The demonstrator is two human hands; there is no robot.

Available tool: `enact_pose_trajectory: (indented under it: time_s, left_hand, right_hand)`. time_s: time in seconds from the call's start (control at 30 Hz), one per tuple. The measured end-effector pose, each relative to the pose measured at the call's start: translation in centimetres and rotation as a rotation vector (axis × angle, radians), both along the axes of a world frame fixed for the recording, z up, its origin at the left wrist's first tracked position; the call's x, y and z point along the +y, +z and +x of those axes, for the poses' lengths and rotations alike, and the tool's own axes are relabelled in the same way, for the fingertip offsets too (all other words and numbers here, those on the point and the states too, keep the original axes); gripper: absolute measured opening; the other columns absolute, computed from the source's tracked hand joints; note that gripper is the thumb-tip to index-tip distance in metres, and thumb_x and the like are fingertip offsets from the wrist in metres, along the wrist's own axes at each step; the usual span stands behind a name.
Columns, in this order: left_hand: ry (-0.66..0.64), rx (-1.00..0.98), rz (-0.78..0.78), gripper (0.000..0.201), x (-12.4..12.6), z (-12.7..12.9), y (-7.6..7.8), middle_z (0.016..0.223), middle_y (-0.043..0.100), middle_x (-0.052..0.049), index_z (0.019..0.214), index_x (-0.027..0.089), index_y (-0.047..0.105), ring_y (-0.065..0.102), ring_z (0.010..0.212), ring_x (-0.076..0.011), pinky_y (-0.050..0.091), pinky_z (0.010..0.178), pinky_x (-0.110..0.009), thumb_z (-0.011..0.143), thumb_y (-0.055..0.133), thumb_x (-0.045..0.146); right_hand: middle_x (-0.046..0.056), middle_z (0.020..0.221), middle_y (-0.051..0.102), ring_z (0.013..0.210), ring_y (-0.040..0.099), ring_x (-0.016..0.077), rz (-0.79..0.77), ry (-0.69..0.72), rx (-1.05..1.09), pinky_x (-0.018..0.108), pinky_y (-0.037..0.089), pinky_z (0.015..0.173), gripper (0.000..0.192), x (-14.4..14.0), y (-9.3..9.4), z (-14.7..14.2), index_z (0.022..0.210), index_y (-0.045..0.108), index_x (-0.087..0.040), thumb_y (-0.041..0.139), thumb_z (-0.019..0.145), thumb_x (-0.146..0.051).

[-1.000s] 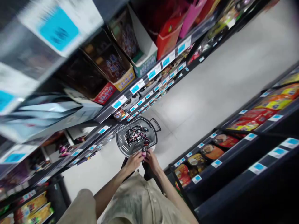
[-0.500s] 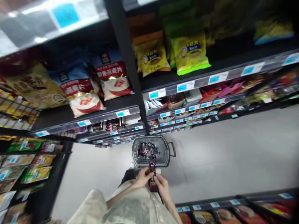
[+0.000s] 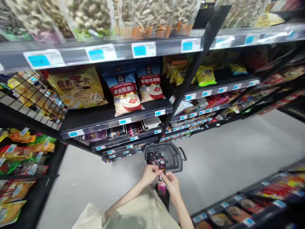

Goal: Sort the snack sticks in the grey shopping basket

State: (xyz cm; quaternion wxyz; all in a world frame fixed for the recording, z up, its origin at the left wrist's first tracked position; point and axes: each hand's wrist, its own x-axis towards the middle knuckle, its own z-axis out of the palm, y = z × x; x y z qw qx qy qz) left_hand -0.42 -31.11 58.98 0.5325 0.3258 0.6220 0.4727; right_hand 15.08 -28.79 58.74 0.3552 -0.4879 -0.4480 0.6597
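Observation:
Pinched between both hands in front of my body is a slim dark sachet point(image 3: 162, 187) with a purple-pink lower end. My left hand point(image 3: 150, 174) grips its upper part from the left, fingers closed. On the other side my right hand point(image 3: 172, 184) is closed on it too, with the thumb across its front. Just beyond the hands, a grey shopping basket point(image 3: 173, 154) stands on the floor, its handle out to the right. Several dark shiny sachets point(image 3: 153, 157) lie heaped in its left half.
Ahead stands a black shelf rack with oat bags point(image 3: 125, 95), yellow snack bags point(image 3: 205, 75) and an open box of dark sachets point(image 3: 133, 128). Side racks hold packets point(image 3: 16, 190) at left and round-lidded goods point(image 3: 220, 219) at lower right. Grey floor point(image 3: 228, 146) runs off to the right.
My view has turned, so the shelves appear shifted right and an upper shelf of bagged nuts now shows. Both hands still hold the sachet, whose purple-pink end is now visible.

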Motion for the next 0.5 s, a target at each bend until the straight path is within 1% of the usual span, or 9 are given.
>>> enact_pose_trajectory:
  time_s: [0.07,0.1,0.17,0.2,0.27,0.33,0.4,0.43,0.5]
  left_hand:
    - [-0.034,-0.023,0.009,0.049,-4.0,-3.3,1.0,0.058,0.056,0.0,0.061,0.014,0.065,0.055,0.065,-0.0158,0.04,0.064,-0.026,0.07,0.079,0.059]
    - [-0.028,-0.045,0.022,0.049,-5.8,-4.8,1.4,0.063,0.061,-0.002,0.066,0.013,0.069,0.058,0.068,-0.0172,0.042,0.067,-0.027,0.07,0.079,0.061]
    - [0.03,-0.102,0.049,0.052,-9.1,-7.2,2.2,0.075,0.07,-0.006,0.081,0.013,0.074,0.062,0.074,-0.019,0.045,0.073,-0.029,0.071,0.079,0.064]
    - [0.07,-0.127,0.052,0.054,-10.5,-8.2,2.6,0.078,0.072,-0.007,0.085,0.013,0.075,0.063,0.074,-0.019,0.046,0.073,-0.029,0.071,0.078,0.065]
    - [0.139,-0.163,0.039,0.056,-12.6,-9.6,3.1,0.076,0.072,-0.007,0.084,0.013,0.074,0.062,0.069,-0.0173,0.045,0.07,-0.027,0.07,0.079,0.067]
    - [0.199,-0.19,0.016,0.055,-14.1,-10.4,3.6,0.068,0.069,-0.005,0.076,0.013,0.071,0.058,0.063,-0.0145,0.042,0.064,-0.025,0.067,0.082,0.066]
    - [0.238,-0.248,-0.014,0.056,-14.9,-10.8,4.0,0.064,0.066,-0.003,0.071,0.014,0.067,0.056,0.058,-0.0127,0.04,0.059,-0.024,0.063,0.085,0.066]
    - [0.241,-0.283,-0.026,0.056,-15.2,-10.8,4.3,0.063,0.065,-0.003,0.07,0.014,0.067,0.055,0.057,-0.0125,0.04,0.058,-0.024,0.061,0.086,0.066]
    - [0.21,-0.335,-0.035,0.056,-15.6,-10.6,4.8,0.064,0.066,-0.004,0.07,0.014,0.068,0.057,0.059,-0.0136,0.042,0.059,-0.024,0.058,0.087,0.065]
  right_hand:
    - [0.0,0.064,0.064,0.062,0.057,0.0172,-0.01,-0.032,0.034,0.029,0.047,0.063,0.043,-4.0,0.3,-3.5,0.064,0.066,-0.02,0.091,0.065,-0.055]
    - [0.0,0.064,0.063,0.061,0.056,0.0171,-0.021,-0.047,0.047,0.029,0.046,0.062,0.043,-6.1,0.4,-5.2,0.064,0.066,-0.021,0.091,0.066,-0.055]
    - [0.001,0.064,0.064,0.06,0.056,0.0173,-0.052,-0.055,0.051,0.029,0.045,0.059,0.043,-9.8,0.6,-8.0,0.065,0.067,-0.021,0.089,0.068,-0.058]
    - [0.002,0.064,0.065,0.058,0.055,0.0173,-0.067,-0.041,0.046,0.029,0.044,0.058,0.043,-11.4,0.7,-9.2,0.065,0.069,-0.021,0.088,0.068,-0.059]
    - [0.003,0.064,0.066,0.056,0.054,0.0171,-0.088,0.023,0.031,0.029,0.043,0.055,0.044,-13.6,1.4,-10.9,0.067,0.073,-0.02,0.087,0.069,-0.061]
    - [0.004,0.064,0.067,0.055,0.055,0.017,-0.084,0.104,0.012,0.029,0.044,0.054,0.046,-14.6,2.7,-11.9,0.068,0.075,-0.019,0.084,0.071,-0.064]
    - [0.005,0.064,0.067,0.056,0.057,0.0174,-0.061,0.148,-0.014,0.029,0.045,0.054,0.05,-14.6,4.4,-12.4,0.067,0.075,-0.018,0.081,0.073,-0.067]
    - [0.005,0.065,0.067,0.058,0.058,0.0177,-0.045,0.134,-0.027,0.029,0.046,0.055,0.051,-14.4,5.3,-12.6,0.068,0.075,-0.018,0.079,0.074,-0.069]
    - [0.003,0.066,0.068,0.058,0.057,0.0169,-0.011,0.047,-0.051,0.028,0.046,0.054,0.051,-13.9,6.8,-12.7,0.073,0.075,-0.018,0.083,0.07,-0.068]
